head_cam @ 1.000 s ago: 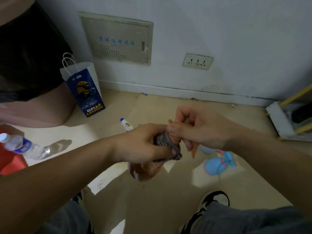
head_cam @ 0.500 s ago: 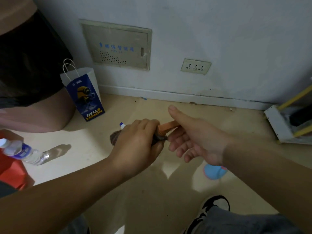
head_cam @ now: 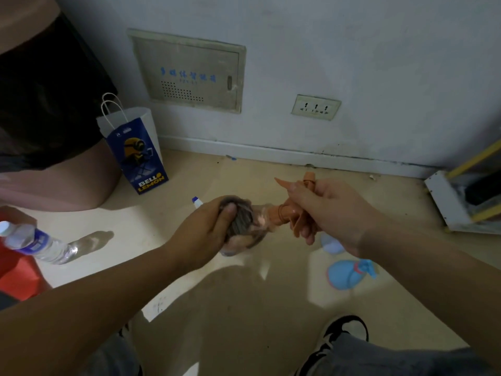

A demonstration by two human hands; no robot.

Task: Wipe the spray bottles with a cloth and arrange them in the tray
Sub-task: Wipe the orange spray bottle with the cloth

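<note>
Head view: I'm pinching the bottle's (head_cam: 267, 217) orange sprayer in my right hand (head_cam: 325, 213), left hand (head_cam: 208, 230) clamping the cloth (head_cam: 240, 219) at nine o'clock; rotating it should cover every side.

- The spray bottle (head_cam: 260, 221) shows a clear, glossy plastic body and an orange plastic trigger head with a smooth, matt look.
- The cloth (head_cam: 238, 218) is grey, ribbed fabric, dull and soft-looking.
- A blue spray bottle (head_cam: 349, 272) on the floor looks like smooth plastic.
- The water bottle (head_cam: 38, 244) is thin, clear plastic, catching glints of light.
- The gift bag (head_cam: 135, 150) is printed paper with white cord handles.
- The floor (head_cam: 244, 308) is smooth and beige, faintly sheened.
- The wall (head_cam: 379, 63) is matt painted plaster, scuffed near its base.
</note>
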